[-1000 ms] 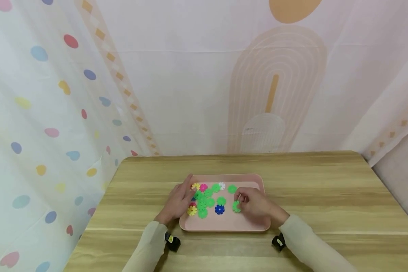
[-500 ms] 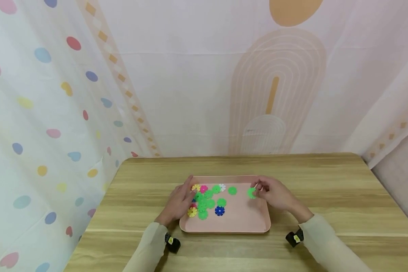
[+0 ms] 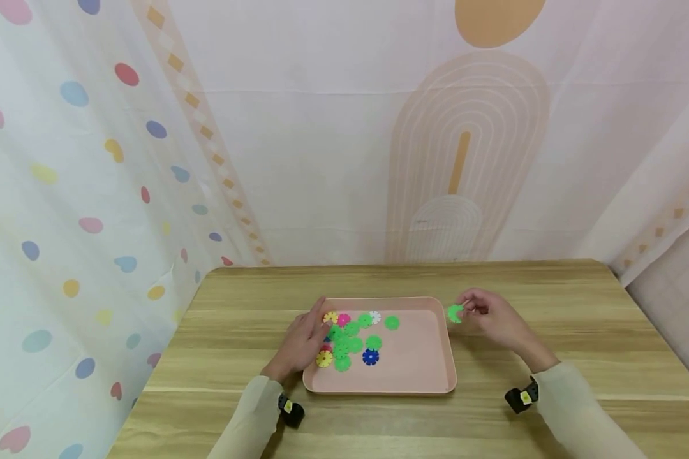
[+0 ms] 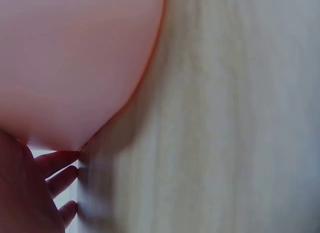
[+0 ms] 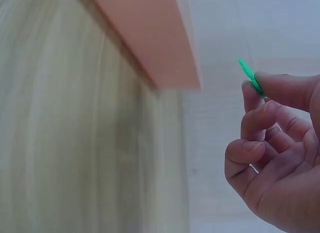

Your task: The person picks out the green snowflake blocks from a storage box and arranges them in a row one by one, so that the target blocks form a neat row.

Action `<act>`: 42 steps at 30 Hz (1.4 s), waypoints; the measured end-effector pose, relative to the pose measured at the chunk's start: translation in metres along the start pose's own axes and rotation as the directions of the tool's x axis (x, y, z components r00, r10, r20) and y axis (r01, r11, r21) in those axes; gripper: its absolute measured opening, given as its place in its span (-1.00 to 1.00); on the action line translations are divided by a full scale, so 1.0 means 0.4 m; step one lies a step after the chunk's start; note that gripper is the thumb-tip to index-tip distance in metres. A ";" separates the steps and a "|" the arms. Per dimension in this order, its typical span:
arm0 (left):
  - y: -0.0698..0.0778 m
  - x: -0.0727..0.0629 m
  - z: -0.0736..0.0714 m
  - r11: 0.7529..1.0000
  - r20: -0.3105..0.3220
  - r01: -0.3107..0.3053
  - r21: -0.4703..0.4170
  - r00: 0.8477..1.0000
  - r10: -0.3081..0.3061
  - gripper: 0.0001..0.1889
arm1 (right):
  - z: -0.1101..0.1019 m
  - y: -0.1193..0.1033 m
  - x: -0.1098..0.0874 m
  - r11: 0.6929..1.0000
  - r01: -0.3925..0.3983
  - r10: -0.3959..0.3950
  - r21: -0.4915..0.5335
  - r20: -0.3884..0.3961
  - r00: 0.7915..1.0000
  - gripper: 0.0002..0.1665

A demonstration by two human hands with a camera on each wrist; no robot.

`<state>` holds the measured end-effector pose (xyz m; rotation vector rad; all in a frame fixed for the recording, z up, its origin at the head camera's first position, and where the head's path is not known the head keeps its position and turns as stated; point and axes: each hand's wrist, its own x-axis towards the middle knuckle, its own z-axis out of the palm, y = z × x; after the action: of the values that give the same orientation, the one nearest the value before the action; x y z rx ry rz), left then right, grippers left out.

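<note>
Between thumb and index finger, my right hand (image 3: pixel 496 322) pinches a green plastic snowflake disc (image 3: pixel 455 313), just past the right rim of the pink tray (image 3: pixel 407 376). The right wrist view shows this green disc (image 5: pixel 248 73) edge-on, up off the table, with the other fingers curled below. My left hand (image 3: pixel 300 341) holds the tray's left side, thumb over the inner edge and fingers along the outside. In the left wrist view its fingers (image 4: pixel 62 180) show beside the tray wall. Several green discs (image 3: pixel 344 347) lie heaped by the left thumb, partly overlapping.
Also in the tray are a blue disc (image 3: pixel 370 357), yellow discs (image 3: pixel 324 359), a pink disc (image 3: pixel 344 320) and a white disc (image 3: pixel 376 317). A lone green disc (image 3: pixel 392 322) lies near the back. The wooden table (image 3: pixel 551 293) meets a patterned curtain (image 3: pixel 333 159) behind.
My right hand has lifted the green snowflake disc from inside the tray and carried it right and away, over the right rim. The left hand has stayed on the tray.
</note>
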<state>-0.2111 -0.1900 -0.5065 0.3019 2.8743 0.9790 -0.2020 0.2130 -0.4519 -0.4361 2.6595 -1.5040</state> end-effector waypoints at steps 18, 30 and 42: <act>0.000 0.004 0.003 1.000 -0.008 -0.011 -0.006 1.000 0.010 -0.34 | -0.033 0.086 -0.008 0.983 -0.180 0.179 0.025 0.017 0.984 -0.78; 0.007 -0.001 0.004 1.000 -0.011 -0.026 -0.008 1.000 0.026 -0.33 | -0.014 0.112 -0.017 0.975 -0.223 0.223 -0.010 0.028 0.974 -0.77; 0.009 -0.003 0.001 1.000 -0.008 -0.025 -0.016 1.000 0.025 -0.33 | 0.005 0.112 -0.010 0.974 -0.220 0.221 -0.061 0.005 0.975 -0.82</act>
<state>-0.2094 -0.1872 -0.5048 0.3346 2.8745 1.0089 -0.2076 0.2343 -0.4913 -0.1445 2.6453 -1.3568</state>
